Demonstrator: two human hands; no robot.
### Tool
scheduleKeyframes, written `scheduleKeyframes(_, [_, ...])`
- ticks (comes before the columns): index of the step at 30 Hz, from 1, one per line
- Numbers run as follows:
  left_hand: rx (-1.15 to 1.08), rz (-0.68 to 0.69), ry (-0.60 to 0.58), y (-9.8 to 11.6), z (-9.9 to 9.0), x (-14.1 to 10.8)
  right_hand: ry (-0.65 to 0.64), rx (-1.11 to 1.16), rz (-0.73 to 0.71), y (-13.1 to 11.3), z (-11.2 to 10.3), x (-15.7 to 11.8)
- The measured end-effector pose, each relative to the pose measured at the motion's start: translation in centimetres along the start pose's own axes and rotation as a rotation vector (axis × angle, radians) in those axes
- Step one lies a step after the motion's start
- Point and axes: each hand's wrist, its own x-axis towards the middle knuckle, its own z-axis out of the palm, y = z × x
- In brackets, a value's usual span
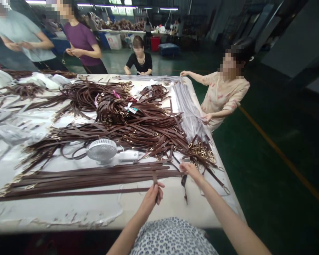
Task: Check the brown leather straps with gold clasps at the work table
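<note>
My left hand (152, 198) is closed around a brown leather strap (154, 175), whose short end sticks up above the fingers. One strap (82, 192) runs to the left from near this hand along the table. My right hand (189, 170) is closed by the right ends of several straps laid side by side (95, 174). What its fingers hold is blurred. Just below it hangs or lies a dark, narrow piece (184, 186). Gold-coloured clasps (30, 186) show at the left ends of the laid-out straps.
A white fan (102, 150) lies beyond the straps. Large heaps of brown straps (117, 109) cover the table's middle. Plastic-sleeved straps (187, 106) lie along the right edge, handled by a person (223, 88) there. Another person (139, 60) is at the far edge; two more stand far left.
</note>
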Motion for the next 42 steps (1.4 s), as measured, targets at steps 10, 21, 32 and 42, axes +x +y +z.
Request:
scheduleKeyframes(10, [0.318,-0.075,-0.386,-3.4,3.0,-2.0,0.043,0.825,-0.014,-1.2,2.0,-11.1])
scheduleKeyframes(21, [0.309,-0.06,-0.009,-4.2,-1.5,1.5,-0.033,0.512,-0.011,-0.4,0.3,-12.6])
scheduleKeyframes(32, [0.057,0.154,-0.139,2.2,4.0,-1.8,-0.002,0.438,-0.184,-0.5,5.9,-11.6])
scheduleKeyframes(42, [0.027,0.277,0.148,4.3,3.7,-4.6,0.058,-0.064,-0.636,-1.9,7.2,-13.0])
